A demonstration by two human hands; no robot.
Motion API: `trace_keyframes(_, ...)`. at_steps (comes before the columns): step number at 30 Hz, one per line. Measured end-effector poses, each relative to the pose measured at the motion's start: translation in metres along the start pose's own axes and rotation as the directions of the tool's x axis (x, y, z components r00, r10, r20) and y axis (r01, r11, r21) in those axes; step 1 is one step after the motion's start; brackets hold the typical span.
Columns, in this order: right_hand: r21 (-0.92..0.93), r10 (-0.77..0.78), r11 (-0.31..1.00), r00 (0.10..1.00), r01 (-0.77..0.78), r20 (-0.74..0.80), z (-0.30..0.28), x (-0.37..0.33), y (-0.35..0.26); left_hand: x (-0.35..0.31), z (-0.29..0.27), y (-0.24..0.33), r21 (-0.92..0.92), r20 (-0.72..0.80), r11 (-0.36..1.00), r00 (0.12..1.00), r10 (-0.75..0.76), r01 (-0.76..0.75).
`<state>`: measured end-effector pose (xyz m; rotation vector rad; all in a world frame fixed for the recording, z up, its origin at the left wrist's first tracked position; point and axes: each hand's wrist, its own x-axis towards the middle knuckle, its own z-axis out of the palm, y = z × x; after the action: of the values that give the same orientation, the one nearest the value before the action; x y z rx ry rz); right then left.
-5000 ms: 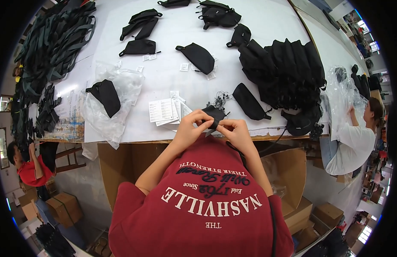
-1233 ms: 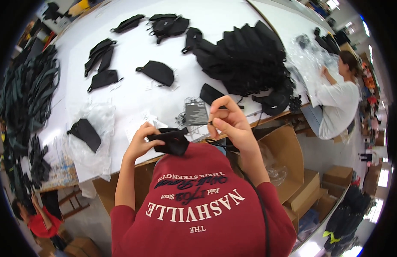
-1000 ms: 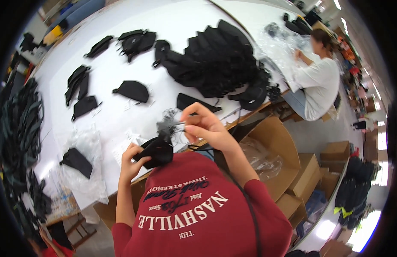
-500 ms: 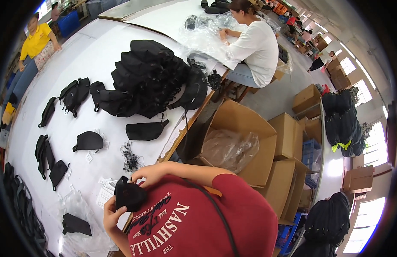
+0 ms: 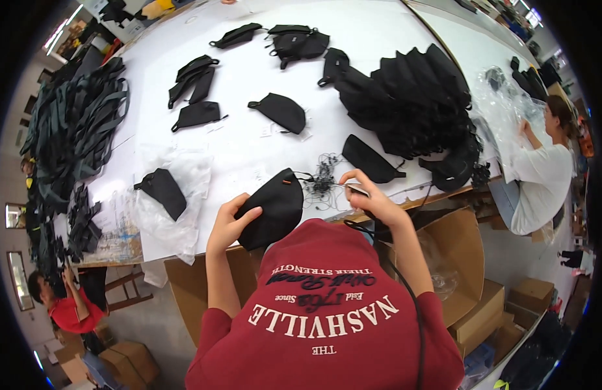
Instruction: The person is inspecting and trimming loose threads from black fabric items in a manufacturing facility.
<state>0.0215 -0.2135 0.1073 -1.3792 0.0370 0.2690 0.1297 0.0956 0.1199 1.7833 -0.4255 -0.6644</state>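
A black fabric pouch [image 5: 275, 208] with a small reddish tab near its top is at the table's near edge. My left hand [image 5: 231, 224] grips its left side, thumb on the front. To its right, my right hand [image 5: 374, 198] is closed on a small, thin, pale-edged object [image 5: 357, 190] whose kind I cannot make out. Between the two hands lies a tangle of thin black cords [image 5: 323, 181], close to the pouch's upper corner. Just beyond my right hand rests another black pouch [image 5: 372, 160].
A large heap of black pouches [image 5: 411, 97] covers the right of the white table [image 5: 236, 149]. Several single pouches lie farther off. Clear plastic bags [image 5: 190, 208] and black straps [image 5: 80, 123] are at left. An open carton [image 5: 467, 260] stands below the edge; a person in white [image 5: 541, 182] sits at right.
My view has swung to the left. Both hands were at the pouch close to my body; now only the left holds it, and the right is apart by the cords with the small object.
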Motion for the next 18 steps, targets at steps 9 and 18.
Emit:
trace_keyframes(9, -0.135, -0.053, 0.991, 0.952, 0.012, -0.302, -0.030, -0.009, -0.011, 0.003, -0.003, -0.013, 0.199, -0.102, 0.979, 0.993, 0.059, -0.038)
trace_keyframes(18, 0.854, 0.162, 0.493, 0.947, 0.165, -0.277, -0.011, 0.047, 0.022, 0.018, 0.043, 0.018, 0.412, 0.271, 0.888, 0.958, 0.093, -0.203)
